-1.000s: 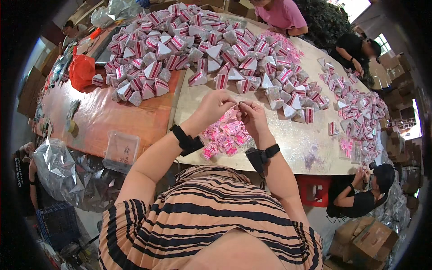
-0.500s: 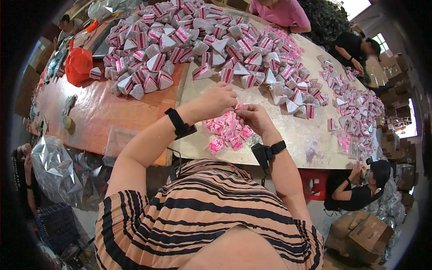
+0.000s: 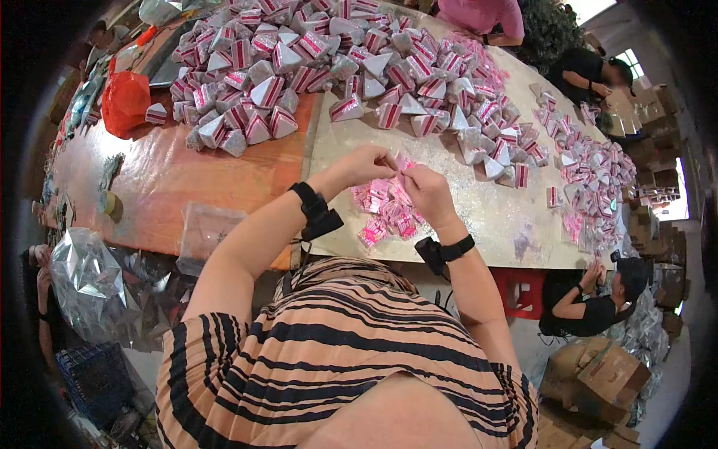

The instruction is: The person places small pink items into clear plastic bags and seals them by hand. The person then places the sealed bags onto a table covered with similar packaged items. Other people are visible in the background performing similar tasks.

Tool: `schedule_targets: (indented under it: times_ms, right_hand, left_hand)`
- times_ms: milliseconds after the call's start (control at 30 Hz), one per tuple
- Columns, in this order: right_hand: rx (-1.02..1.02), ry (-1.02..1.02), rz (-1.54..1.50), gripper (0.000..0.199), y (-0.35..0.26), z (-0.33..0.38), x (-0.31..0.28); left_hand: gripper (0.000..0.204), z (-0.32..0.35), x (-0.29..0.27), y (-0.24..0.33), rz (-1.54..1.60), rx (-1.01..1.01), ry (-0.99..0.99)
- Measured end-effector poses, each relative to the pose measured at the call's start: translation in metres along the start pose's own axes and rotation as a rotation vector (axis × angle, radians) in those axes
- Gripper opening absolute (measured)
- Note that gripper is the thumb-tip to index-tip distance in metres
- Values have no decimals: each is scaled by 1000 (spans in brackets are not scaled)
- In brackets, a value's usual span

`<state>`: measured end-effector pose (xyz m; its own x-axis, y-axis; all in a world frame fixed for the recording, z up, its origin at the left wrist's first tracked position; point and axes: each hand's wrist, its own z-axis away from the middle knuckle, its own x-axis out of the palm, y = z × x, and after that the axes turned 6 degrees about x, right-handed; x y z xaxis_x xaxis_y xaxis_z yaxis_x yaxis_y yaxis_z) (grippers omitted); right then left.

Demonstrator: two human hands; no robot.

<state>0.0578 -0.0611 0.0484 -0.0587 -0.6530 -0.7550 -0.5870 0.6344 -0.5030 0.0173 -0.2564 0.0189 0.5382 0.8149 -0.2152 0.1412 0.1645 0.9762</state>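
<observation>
My left hand (image 3: 364,166) and my right hand (image 3: 428,193) meet over the pale part of the table (image 3: 329,224). Between their closed fingertips is a small pink printed piece (image 3: 404,160), which looks like a wrapper or label; its exact kind cannot be made out. Just beneath my hands lies a loose heap of similar pink and white pieces (image 3: 385,208). Farther back, a large pile of wedge-shaped packs (image 3: 299,60), white with pink stripes and in clear wrap, spreads across the table.
A red plastic bag (image 3: 126,103) lies at the far left, with a clear plastic bag (image 3: 208,233) by the near edge. More striped wedges (image 3: 591,176) lie at the right. Several co-workers are around the table, one in black (image 3: 598,303) at the near right. A cardboard box (image 3: 598,378) stands below.
My fingertips have come together, and the pink piece now shows above them. My left hand has dropped slightly and turned. The view has shifted a little.
</observation>
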Motion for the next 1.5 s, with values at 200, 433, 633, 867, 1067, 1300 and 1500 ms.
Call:
schedule_targets:
  times_ms: [200, 433, 633, 867, 1067, 1300, 1500]
  right_hand:
    - [501, -65, -603, 11, 11, -6, -10]
    - [605, -95, -950, 11, 26, -14, -21]
    - [641, -26, -1086, 11, 44, -12, -31]
    - [623, -17, -1009, 11, 61, -12, -55]
    - [611, -116, -960, 10, 67, -6, -55]
    - [572, -152, -706, 10, 63, -7, -60]
    - [5, 50, -15, 7, 73, -11, -50]
  left_hand:
    - [77, 6, 31, -23, -379, 222, 129]
    - [61, -11, 67, -82, -443, 192, 125]
    - [42, -28, 76, -75, -254, -43, 77]
    - [28, -41, 77, -15, -215, 150, 397]
    - [14, -52, 62, 62, -451, 502, 379]
    - [10, -65, 62, 55, -499, 310, 343]
    - [13, -88, 47, 18, 55, -139, 192]
